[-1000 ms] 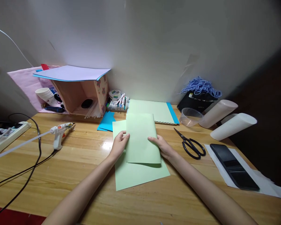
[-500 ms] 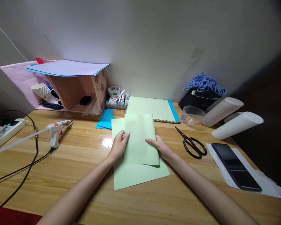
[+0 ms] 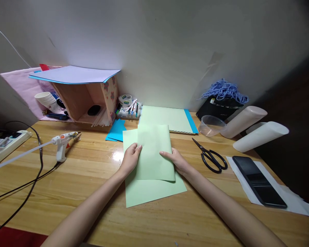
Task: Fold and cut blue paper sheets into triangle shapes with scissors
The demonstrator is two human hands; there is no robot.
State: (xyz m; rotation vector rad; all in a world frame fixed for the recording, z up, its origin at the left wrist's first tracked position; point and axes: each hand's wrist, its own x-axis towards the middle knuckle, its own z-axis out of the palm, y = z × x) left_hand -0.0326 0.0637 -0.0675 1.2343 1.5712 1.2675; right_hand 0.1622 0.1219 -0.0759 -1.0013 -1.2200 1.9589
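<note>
A light green sheet (image 3: 153, 168), bent over into a flap with a rounded right edge, is held between both hands. My left hand (image 3: 130, 158) grips its left edge, thumb on top and fingers partly hidden. My right hand (image 3: 177, 160) is closed round the right edge, its thumb lying across the upper face and the other fingers mostly out of sight behind. Beneath lies another flat light green sheet (image 3: 154, 193) on the wooden table, its corners showing at the upper left and along the bottom.
Black-handled scissors (image 3: 211, 158) and a phone (image 3: 259, 181) lie to the right. At the left are a glue gun (image 3: 61, 145) with its cable and a power strip (image 3: 10, 147). Behind stand a box (image 3: 110, 97), markers (image 3: 130, 110), a paper stack (image 3: 164, 118) and a plastic bowl (image 3: 211, 126).
</note>
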